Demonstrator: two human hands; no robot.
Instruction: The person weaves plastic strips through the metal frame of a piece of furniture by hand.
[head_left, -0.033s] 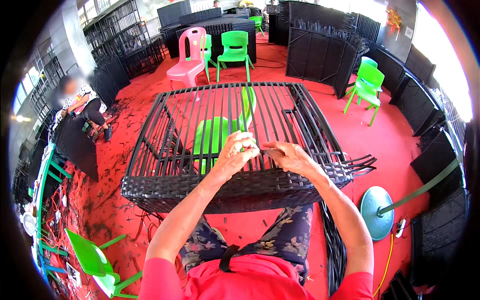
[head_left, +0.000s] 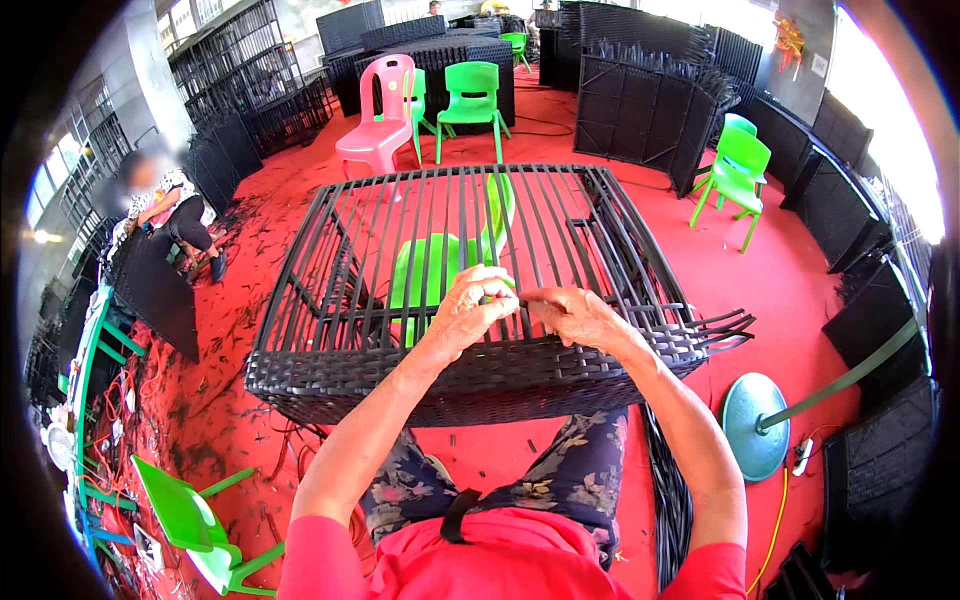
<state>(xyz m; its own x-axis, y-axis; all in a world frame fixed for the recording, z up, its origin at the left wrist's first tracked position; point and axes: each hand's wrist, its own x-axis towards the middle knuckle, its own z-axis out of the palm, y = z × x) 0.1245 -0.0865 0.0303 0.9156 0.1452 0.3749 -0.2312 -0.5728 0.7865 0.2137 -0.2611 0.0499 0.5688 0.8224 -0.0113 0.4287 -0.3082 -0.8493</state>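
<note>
In front of me stands a black furniture frame (head_left: pixel 300 250) with parallel strips stretched over its top and a woven band (head_left: pixel 430 375) along its near side. Both of my hands are above the near part of the strips, fingertips almost touching. My left hand (head_left: pixel 468 312) is closed in a pinch, thumb against curled fingers. My right hand (head_left: pixel 580 318) is also closed, its index finger pointing toward the left hand. A dark bit of black strip shows between the fingertips; the rest is hidden. Loose strip ends (head_left: pixel 725 328) stick out at the frame's right corner.
A green chair (head_left: pixel 425 270) shows through the frame. A pink chair (head_left: pixel 380 125) and more green chairs (head_left: pixel 470 100) stand beyond. At right are a round teal stand base (head_left: pixel 754 425) and black woven panels (head_left: pixel 640 110). A person (head_left: pixel 165 210) sits at left. Black scraps litter the red floor.
My right fingertips have moved very slightly toward my left hand. Otherwise the scene looks the same.
</note>
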